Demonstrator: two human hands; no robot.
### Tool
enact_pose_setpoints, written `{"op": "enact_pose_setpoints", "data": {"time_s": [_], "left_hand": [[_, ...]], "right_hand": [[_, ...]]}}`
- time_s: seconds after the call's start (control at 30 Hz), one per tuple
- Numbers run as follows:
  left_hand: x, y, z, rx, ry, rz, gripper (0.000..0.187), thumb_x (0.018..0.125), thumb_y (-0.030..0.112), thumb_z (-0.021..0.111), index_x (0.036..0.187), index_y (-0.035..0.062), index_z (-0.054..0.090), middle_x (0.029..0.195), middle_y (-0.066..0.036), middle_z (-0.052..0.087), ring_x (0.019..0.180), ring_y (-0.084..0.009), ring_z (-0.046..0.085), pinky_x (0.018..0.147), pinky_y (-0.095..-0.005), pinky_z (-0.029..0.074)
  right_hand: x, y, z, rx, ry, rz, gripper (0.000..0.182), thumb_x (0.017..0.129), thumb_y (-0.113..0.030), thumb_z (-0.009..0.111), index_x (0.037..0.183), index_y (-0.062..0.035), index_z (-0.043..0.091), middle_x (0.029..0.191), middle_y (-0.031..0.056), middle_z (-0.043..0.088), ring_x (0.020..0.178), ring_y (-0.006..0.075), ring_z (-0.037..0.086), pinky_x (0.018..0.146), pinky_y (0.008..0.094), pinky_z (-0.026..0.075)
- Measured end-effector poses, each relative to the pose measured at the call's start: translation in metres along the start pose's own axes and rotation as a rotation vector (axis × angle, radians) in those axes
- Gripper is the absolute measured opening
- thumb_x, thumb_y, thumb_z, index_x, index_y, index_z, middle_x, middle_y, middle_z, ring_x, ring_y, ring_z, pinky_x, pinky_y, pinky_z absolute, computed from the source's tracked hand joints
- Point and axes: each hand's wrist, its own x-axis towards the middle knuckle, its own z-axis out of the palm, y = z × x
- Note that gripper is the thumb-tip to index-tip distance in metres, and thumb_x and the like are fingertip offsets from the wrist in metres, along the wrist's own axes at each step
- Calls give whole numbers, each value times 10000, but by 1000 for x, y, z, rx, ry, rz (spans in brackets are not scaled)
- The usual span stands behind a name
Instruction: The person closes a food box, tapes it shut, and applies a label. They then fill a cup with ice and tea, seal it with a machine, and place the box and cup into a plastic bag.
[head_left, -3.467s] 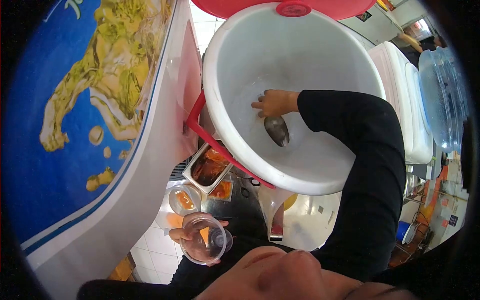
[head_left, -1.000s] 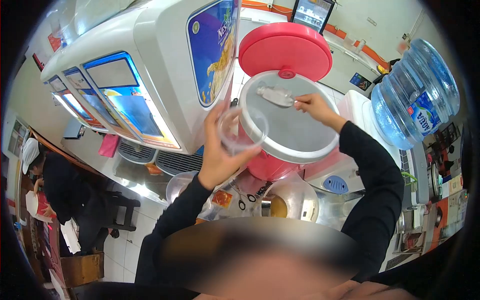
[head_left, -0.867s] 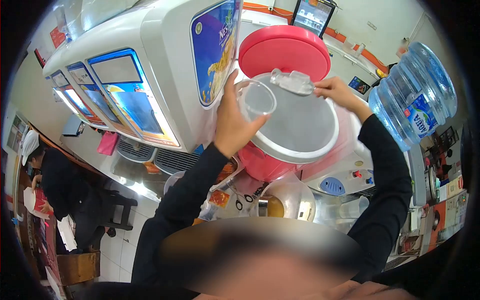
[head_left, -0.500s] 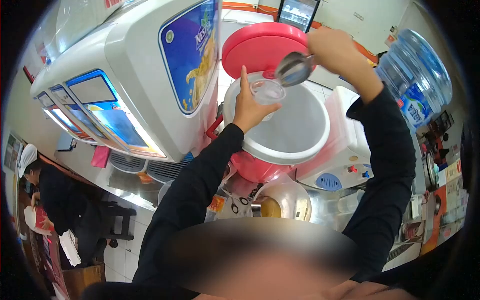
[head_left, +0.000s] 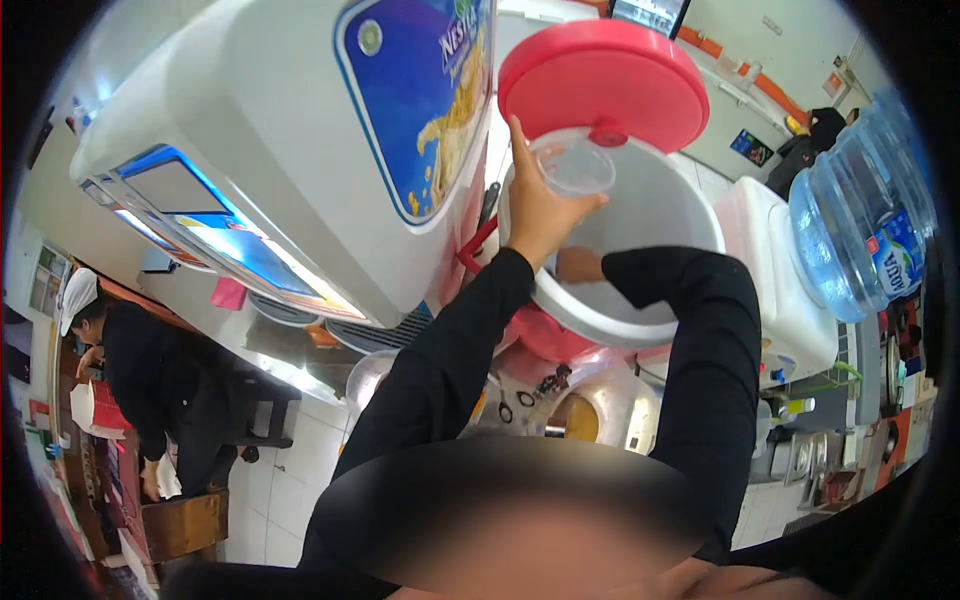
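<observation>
The left hand [head_left: 548, 210] curls around a clear plastic cup [head_left: 577, 172], fingers and thumb spread to its width, above the far-left rim of the red cooler [head_left: 603, 325]. The right hand [head_left: 577, 265] reaches inside, partly hidden; its opening and grip cannot be told. The lid [head_left: 600, 85] stands raised at the cooler's far edge.

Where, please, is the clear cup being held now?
In the head view, right of upper centre, the clear cup is in the left hand, seen against the white-rimmed cooler, just below its red lid.
</observation>
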Motion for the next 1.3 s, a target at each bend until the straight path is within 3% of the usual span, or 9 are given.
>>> {"op": "enact_pose_setpoints", "data": {"time_s": [0.07,0.2,0.27,0.47,0.6,0.7,0.97,1.2,1.3], "left_hand": [[2,4,1,-57,19,-17,1292,531,90,853,1453,37,-49,1152,-177,565,1075,-283,558,947,-361,423],[0,22,-5,-87,95,105,1244,567,96,844,1444,11,-34,1161,-168,551,1069,-263,559,923,-353,447],[0,25,-4,-111,160,155,1225,581,123,846,1444,19,-18,1182,-159,539,1070,-264,556,920,-355,448],[-1,19,-4,-130,216,217,1174,624,170,839,1443,43,6,1212,-156,516,1043,-253,509,927,-365,420],[-5,31,-5,-81,301,209,1150,638,163,833,1442,49,19,1224,-167,505,1083,-270,500,948,-367,407],[-5,32,-6,-79,356,215,1133,648,154,828,1440,48,26,1233,-190,489,1137,-292,476,977,-378,390],[-7,33,-5,-156,351,229,1107,659,143,825,1434,39,41,1273,-229,421,1212,-320,415,1045,-400,326],[-8,25,-6,-91,354,245,1089,655,147,822,1433,41,68,1253,-207,443,1180,-298,430,1020,-398,336],[-7,25,-6,-37,301,270,1094,634,165,829,1429,35,90,1229,-188,475,1139,-286,458,979,-394,361]], "right_hand": [[10,10,-16,251,0,323,314,727,-288,660,625,9,657,633,171,639,555,297,620,560,433,488],[-4,33,-54,105,196,171,272,732,-251,678,702,17,645,614,141,624,540,279,613,572,415,485],[-4,35,-72,167,337,293,251,716,-237,704,719,7,649,602,113,625,547,244,615,563,387,484],[-47,-10,-182,197,192,543,214,725,-236,712,715,-27,666,647,79,655,595,210,630,545,365,475],[-61,-15,-196,103,265,493,238,698,-252,689,653,-20,661,594,121,620,548,262,609,528,378,472],[-82,-14,-176,287,418,415,260,712,-270,709,653,-21,661,598,116,629,581,245,617,574,355,478],[-100,0,-117,954,544,284,208,822,-172,690,957,-16,714,802,72,692,711,126,615,611,266,475],[-130,-1,-143,1004,548,155,205,823,-170,690,963,-22,713,832,67,691,757,116,608,644,258,475],[-166,15,-176,805,595,180,202,813,-169,692,950,-22,715,805,59,688,726,113,607,622,253,472]]}}
